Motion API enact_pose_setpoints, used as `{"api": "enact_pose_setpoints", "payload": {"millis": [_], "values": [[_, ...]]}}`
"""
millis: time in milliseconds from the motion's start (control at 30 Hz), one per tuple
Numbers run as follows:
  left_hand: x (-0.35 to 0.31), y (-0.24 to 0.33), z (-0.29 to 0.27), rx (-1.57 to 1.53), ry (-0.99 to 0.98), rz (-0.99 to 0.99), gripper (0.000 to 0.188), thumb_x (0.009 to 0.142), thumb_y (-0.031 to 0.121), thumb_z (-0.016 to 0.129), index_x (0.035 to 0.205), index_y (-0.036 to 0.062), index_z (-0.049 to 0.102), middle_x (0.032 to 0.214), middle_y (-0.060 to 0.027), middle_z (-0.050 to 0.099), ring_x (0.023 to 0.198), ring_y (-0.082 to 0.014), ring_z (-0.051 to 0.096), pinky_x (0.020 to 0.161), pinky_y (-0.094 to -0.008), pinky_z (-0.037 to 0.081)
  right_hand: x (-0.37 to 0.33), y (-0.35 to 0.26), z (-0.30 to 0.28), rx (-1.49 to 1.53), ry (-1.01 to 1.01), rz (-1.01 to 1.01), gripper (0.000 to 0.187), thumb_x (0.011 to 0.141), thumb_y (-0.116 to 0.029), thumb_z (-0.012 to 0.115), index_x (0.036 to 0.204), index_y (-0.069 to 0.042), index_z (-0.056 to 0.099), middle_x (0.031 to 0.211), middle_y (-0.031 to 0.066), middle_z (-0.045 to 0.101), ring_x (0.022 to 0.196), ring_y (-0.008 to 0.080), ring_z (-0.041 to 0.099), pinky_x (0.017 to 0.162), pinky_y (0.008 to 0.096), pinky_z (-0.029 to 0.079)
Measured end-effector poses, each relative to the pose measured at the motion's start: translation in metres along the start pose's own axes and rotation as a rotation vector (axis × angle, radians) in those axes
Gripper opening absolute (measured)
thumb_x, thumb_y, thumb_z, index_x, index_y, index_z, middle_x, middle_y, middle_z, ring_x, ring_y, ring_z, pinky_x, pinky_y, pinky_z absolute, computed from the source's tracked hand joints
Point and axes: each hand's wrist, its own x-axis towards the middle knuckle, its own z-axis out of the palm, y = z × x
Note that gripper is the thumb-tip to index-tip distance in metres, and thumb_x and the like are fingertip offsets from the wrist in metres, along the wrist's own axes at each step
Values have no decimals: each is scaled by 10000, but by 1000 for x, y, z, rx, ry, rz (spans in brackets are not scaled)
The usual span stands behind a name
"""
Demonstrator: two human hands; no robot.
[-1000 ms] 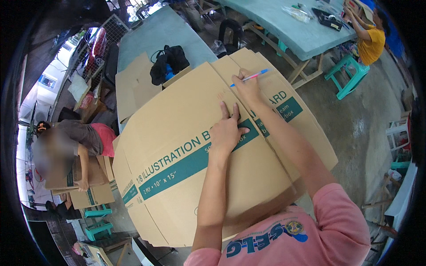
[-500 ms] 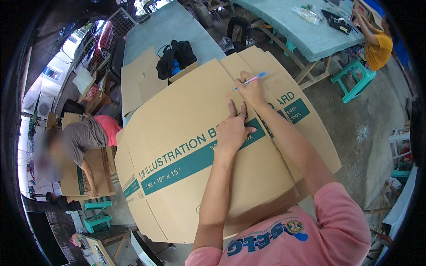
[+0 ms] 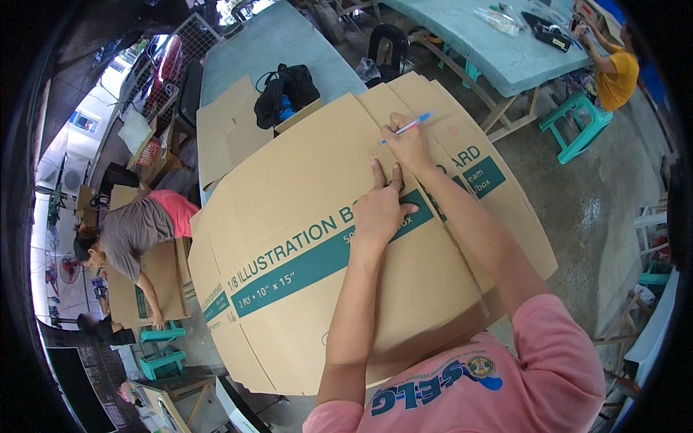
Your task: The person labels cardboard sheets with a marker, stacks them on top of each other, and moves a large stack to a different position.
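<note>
A large flattened cardboard box (image 3: 289, 195) with green print lies in front of me, folded flat in layers. My left hand (image 3: 379, 206) rests on it, fingers stretched out and pressing near a crease. Just beyond those fingertips my right hand (image 3: 406, 144) grips a pen (image 3: 413, 124) with a pale barrel and blue ends. The pen slants over the cardboard, its lower end at the surface close to a small faint round mark (image 3: 373, 151).
A black bag (image 3: 289, 94) sits by cardboard on the long blue-green table (image 3: 245, 50). At left, a person (image 3: 137, 231) bends over another flat box. A person in yellow (image 3: 617, 72) works at the far right table (image 3: 469, 36), beside a green stool (image 3: 575, 128).
My hands stay almost where they were, with the pen shifting only slightly. The person at left has moved their head and arm a little over the other box.
</note>
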Motion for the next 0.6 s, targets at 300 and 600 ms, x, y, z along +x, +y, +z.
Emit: {"api": "enact_pose_setpoints", "payload": {"millis": [300, 600], "values": [[2, -2, 1, 1, 49, 31, 811, 724, 405, 731, 1417, 159, 390, 1455, -256, 313, 1020, -354, 630, 792, -425, 534, 4, 7, 3, -64, 43, -14, 223, 738, -118, 611, 631, -24, 440, 515, 141, 421, 467, 310, 435, 485, 434, 339], [2, -4, 1, 10, 56, 26, 805, 720, 409, 733, 1412, 166, 399, 1452, -251, 320, 1022, -351, 629, 803, -420, 532, 5, 2, -3, -78, 18, 7, 217, 732, -123, 614, 635, -20, 449, 533, 152, 454, 472, 306, 452, 487, 433, 351]]}}
